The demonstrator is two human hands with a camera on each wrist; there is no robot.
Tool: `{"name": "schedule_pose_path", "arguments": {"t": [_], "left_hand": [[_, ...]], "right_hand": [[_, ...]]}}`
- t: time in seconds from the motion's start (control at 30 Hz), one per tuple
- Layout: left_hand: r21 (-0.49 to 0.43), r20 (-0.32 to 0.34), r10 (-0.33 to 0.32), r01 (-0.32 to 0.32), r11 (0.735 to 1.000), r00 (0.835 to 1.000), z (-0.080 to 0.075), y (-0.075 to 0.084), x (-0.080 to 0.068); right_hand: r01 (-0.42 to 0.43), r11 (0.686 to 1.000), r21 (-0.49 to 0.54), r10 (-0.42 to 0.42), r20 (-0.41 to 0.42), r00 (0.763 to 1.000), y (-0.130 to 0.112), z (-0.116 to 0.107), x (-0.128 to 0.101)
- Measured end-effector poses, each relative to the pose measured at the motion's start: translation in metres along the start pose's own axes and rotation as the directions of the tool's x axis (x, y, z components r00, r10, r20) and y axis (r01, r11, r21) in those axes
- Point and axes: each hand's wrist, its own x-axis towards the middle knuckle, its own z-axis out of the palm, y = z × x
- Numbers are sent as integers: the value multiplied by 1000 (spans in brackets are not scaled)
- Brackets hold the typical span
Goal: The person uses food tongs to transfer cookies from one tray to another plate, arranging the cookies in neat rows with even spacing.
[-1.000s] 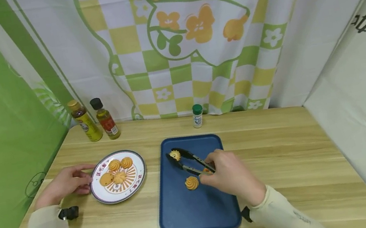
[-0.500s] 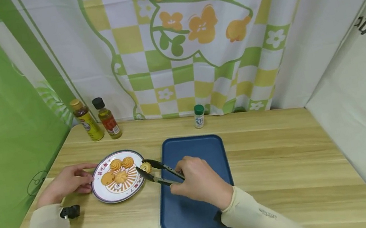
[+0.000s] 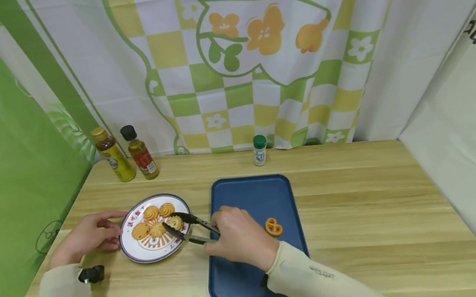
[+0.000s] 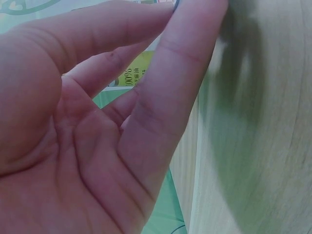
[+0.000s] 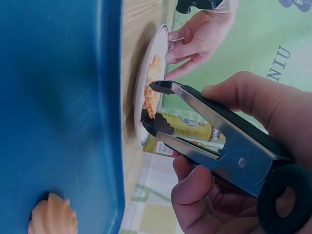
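Observation:
My right hand (image 3: 239,237) grips small black-and-silver tongs (image 3: 199,228). Between the tong tips is a pale ridged cookie (image 3: 175,223), at the right part of the white patterned plate (image 3: 137,252). Several golden cookies (image 3: 151,213) lie on that plate, beside the tongs. My left hand (image 3: 87,238) pinches the plate's left rim between thumb and fingers; only a sliver of rim shows in the left wrist view. On the blue tray (image 3: 245,189) lies a pretzel (image 3: 273,227). A swirled cookie (image 5: 52,215) on the tray shows in the right wrist view, hidden by my hand in the head view.
Two sauce bottles, a yellow-labelled one (image 3: 114,156) and a red-labelled one (image 3: 141,154), stand at the back left. A green-capped shaker (image 3: 259,150) stands behind the tray. Curtains (image 3: 231,107) border the wooden table (image 3: 362,212).
My right hand has moved left with the tongs, carrying the pale ridged cookie from the tray over to the plate. My left hand has stayed at the plate's rim.

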Motion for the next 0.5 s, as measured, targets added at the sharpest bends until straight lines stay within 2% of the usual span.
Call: {"name": "schedule_pose_path", "arguments": {"t": [0.5], "left_hand": [[-9, 3, -7, 7, 1000, 1000, -1, -1, 2]], "right_hand": [[-24, 1000, -3, 24, -6, 1000, 0, 3, 1]]}}
